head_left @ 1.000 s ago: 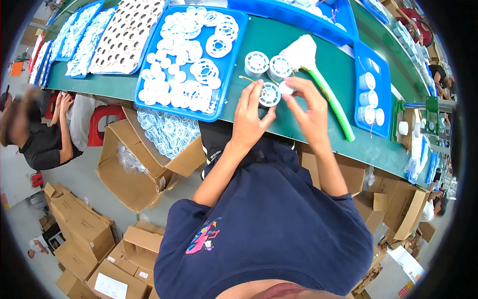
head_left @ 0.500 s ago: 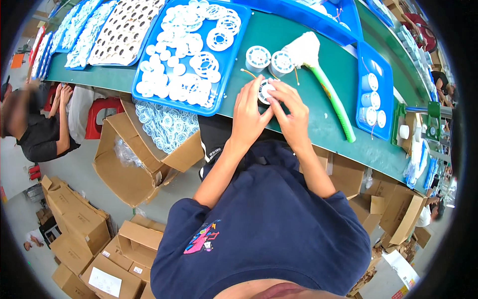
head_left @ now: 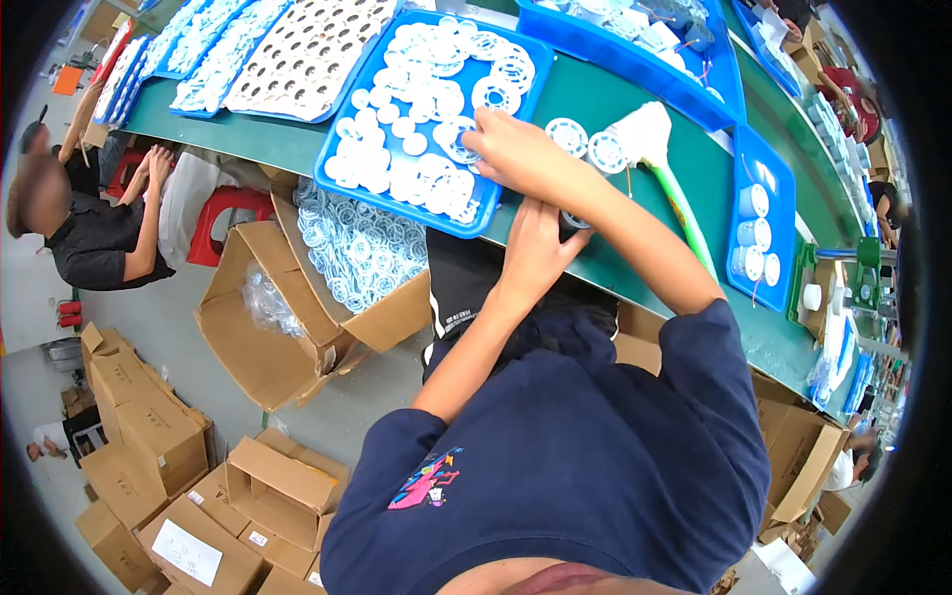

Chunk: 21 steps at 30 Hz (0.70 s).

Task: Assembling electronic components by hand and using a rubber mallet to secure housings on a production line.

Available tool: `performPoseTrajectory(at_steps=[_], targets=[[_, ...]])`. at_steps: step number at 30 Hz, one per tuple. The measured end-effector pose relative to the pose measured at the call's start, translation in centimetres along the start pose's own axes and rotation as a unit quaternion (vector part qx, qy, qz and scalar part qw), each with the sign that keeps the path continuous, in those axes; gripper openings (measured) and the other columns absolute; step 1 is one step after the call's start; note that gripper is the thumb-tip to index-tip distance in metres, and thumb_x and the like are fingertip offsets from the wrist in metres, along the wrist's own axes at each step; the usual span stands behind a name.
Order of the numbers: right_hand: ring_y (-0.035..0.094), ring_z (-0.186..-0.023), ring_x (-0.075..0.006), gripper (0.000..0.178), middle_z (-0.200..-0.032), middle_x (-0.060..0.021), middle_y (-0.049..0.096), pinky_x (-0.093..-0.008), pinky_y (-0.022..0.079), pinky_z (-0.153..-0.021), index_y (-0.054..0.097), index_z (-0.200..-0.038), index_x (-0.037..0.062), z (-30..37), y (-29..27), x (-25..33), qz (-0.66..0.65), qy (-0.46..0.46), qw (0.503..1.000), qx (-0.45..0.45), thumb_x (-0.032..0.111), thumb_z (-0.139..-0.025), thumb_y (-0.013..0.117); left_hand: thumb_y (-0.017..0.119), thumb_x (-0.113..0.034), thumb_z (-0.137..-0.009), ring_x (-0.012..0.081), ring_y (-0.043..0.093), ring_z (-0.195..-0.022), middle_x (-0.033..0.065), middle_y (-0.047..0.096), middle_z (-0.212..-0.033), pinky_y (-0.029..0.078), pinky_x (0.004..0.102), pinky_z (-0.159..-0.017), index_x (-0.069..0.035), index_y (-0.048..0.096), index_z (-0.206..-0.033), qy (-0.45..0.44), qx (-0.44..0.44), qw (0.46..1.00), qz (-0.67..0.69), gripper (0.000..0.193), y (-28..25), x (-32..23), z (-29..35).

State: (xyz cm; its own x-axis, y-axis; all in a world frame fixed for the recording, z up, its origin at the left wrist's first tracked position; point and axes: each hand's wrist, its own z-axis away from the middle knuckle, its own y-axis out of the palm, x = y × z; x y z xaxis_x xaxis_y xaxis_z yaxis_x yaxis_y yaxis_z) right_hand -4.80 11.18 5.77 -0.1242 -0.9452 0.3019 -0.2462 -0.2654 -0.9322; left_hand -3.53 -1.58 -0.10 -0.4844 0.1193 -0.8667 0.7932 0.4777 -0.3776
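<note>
My right hand (head_left: pixel 516 154) reaches across to the blue tray (head_left: pixel 483 220), its curled fingers gripping the edge of a white slotted ring (head_left: pixel 459 142). White rings and small round caps (head_left: pixel 415 144) fill this tray. Below my right forearm, my left hand (head_left: pixel 538 253) is closed around a white cylindrical housing (head_left: pixel 573 220) on the green table; my hands mostly hide it. Two similar housings with slotted round tops, a left one (head_left: pixel 567 137) and a right one (head_left: pixel 608 152), stand beyond my right forearm. Beside them lies a mallet (head_left: pixel 681 208) with a green handle and white-wrapped head.
A small blue tray (head_left: pixel 746 164) on the right holds several white housings. A long blue bin (head_left: pixel 650 64) stands at the back. Further left is a tray of white parts with dark holes (head_left: pixel 312 55). Cardboard boxes (head_left: pixel 258 327) crowd the floor, and a person (head_left: pixel 104 233) sits at left.
My right hand has left the housing and moved left to a ring in the tray. My left hand stays at the housing. The whole view has shifted slightly.
</note>
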Motion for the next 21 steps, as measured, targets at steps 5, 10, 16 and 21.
performPoseTrajectory(at_steps=[5,10,16,21], targets=[[0.064,-0.103,-0.0342,0.025,-0.114,-0.0151,0.057,-0.0431,0.054,-0.088,0.067,-0.113,0.0022,0.8,-1.1,-0.2,-0.095,0.053,0.994,-0.027,0.009,-0.089,0.071,0.086,-0.017,-0.079,0.0475,0.051,-0.130,0.0285,0.054,-0.138,0.043,0.0504,-0.108,0.004,0.052,-0.139,0.016,-0.027,0.999,-0.013,0.072,0.6,0.4,0.5],[0.066,-0.096,-0.0345,0.020,-0.100,-0.0173,0.065,-0.0423,0.054,-0.081,0.065,-0.113,-0.0020,6.6,-5.3,1.7,-0.130,0.122,0.957,-0.230,0.007,-0.095,0.066,0.085,-0.013,-0.078,0.0448,0.057,-0.116,0.0254,0.059,-0.126,0.047,0.0502,-0.100,0.004,0.051,-0.135,0.017,-0.049,0.999,-0.017,0.068,0.5,-0.2,0.3],[0.062,-0.078,-0.0291,0.022,-0.091,-0.0143,0.062,-0.0406,0.050,-0.072,0.071,-0.118,0.0003,19.5,-7.4,2.8,-0.130,0.343,0.915,-0.168,0.001,-0.098,0.063,0.087,-0.016,-0.080,0.0413,0.059,-0.114,0.0221,0.061,-0.127,0.048,0.0484,-0.098,0.002,0.053,-0.135,0.001,-0.042,0.999,-0.033,0.067,0.4,-0.6,-0.2],[0.060,-0.113,-0.0374,0.047,-0.124,-0.0181,0.061,-0.0432,0.051,-0.095,0.066,-0.128,-0.0019,22.4,-2.2,2.8,-0.050,0.429,0.867,-0.251,0.019,-0.089,0.079,0.087,-0.016,-0.080,0.0398,0.062,-0.113,0.0218,0.064,-0.126,0.050,0.0476,-0.096,0.003,0.056,-0.133,0.021,-0.027,0.998,-0.057,0.064,0.3,-0.2,-0.2]])
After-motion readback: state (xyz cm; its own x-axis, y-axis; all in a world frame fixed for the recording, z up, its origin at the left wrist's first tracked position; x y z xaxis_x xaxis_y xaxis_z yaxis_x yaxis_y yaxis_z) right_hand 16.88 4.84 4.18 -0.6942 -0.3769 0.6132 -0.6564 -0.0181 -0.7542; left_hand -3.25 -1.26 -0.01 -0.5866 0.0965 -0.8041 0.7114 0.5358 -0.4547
